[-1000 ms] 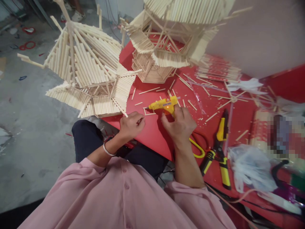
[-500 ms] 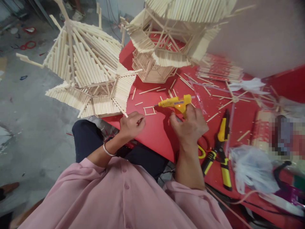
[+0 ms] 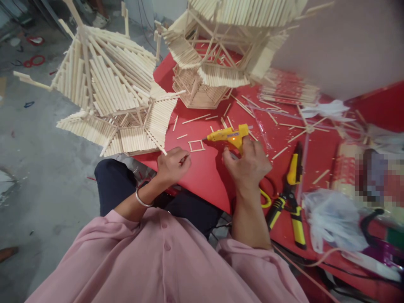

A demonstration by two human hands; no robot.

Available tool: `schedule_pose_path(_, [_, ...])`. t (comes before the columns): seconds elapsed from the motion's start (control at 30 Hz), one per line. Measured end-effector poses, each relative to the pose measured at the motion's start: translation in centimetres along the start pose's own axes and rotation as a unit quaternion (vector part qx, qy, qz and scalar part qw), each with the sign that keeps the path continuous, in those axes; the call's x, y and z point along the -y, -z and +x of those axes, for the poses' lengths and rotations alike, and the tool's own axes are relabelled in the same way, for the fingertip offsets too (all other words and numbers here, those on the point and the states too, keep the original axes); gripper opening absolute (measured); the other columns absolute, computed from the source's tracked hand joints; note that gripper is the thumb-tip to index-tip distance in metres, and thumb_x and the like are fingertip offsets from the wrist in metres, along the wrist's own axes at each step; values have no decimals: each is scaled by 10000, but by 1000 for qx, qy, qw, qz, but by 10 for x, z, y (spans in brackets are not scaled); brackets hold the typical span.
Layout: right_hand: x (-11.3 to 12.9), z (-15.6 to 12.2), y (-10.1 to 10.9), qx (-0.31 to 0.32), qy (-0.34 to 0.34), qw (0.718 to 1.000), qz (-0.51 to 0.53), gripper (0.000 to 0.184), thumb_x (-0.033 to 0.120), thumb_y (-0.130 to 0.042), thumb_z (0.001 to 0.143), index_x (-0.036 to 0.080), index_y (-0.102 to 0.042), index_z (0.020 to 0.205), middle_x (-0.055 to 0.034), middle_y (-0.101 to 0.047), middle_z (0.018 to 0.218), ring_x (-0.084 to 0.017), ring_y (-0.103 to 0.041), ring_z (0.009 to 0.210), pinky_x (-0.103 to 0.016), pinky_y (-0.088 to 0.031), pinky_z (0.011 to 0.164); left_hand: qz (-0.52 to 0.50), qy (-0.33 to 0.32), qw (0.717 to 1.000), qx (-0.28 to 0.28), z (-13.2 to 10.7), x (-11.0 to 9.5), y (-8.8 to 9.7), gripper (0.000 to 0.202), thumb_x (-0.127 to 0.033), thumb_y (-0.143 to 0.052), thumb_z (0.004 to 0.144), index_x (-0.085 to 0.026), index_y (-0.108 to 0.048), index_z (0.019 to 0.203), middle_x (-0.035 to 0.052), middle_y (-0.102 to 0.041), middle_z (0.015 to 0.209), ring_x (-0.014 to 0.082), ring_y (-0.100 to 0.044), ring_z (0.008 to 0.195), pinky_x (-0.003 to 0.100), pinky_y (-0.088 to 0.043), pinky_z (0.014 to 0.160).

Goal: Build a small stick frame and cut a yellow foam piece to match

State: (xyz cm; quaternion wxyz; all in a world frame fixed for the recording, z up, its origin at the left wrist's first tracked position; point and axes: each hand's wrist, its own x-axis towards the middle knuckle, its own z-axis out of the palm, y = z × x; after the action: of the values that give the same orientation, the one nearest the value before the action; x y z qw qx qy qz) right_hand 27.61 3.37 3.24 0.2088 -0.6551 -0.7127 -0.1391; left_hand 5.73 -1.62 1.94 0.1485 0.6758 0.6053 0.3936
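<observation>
My right hand point(image 3: 248, 164) grips a yellow glue gun point(image 3: 227, 135) with its nozzle pointing left, a short way from a small square frame of wooden sticks point(image 3: 196, 145) lying on the red table point(image 3: 208, 176). My left hand point(image 3: 173, 164) rests curled at the table's near edge, just below that frame, pinching what looks like a thin stick. A metal bangle sits on the left wrist.
A large stick-built roof point(image 3: 110, 92) overhangs the table's left edge. A stick tower point(image 3: 217, 54) stands at the back. Loose sticks lie scattered. Yellow-handled cutters point(image 3: 292, 189), plastic bags point(image 3: 331, 223) and cables lie at the right. Grey floor lies at the left.
My right hand drew the glue gun to the right, away from the small stick frame, uncovering it; it now hovers slightly nearer again. My left hand stayed in place.
</observation>
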Motion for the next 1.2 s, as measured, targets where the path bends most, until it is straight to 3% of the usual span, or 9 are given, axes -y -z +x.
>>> schedule_pose_path(0.53, [1,1,1,22,-4,1000,3,552,448,-551,843,136,-607,1295,-180,-666,1095,-310,-632,934,-381,-468,720,-2,4,1000,-4,0,-1,0,187,-215,-554,867,-183,-680,732,1,-634,666,82,-521,572,211,-364,553])
schedule_pose_path(0.97, [1,1,0,-5,14,1000,-15,537,471,-550,845,136,-624,1259,-166,-679,1043,-293,-639,867,-373,-468,691,2,1,1000,-11,0,-1,0,190,-215,-557,870,-180,-680,730,4,-636,665,84,-532,576,215,-363,551])
schedule_pose_path(1.2, [2,2,2,26,-2,1000,0,551,449,-537,833,137,-605,1282,-173,-663,1057,-304,-619,906,-376,-450,694,5,4,1000,-5,0,-1,0,189,-218,-553,868,-184,-690,743,10,-646,671,89,-530,579,218,-359,552])
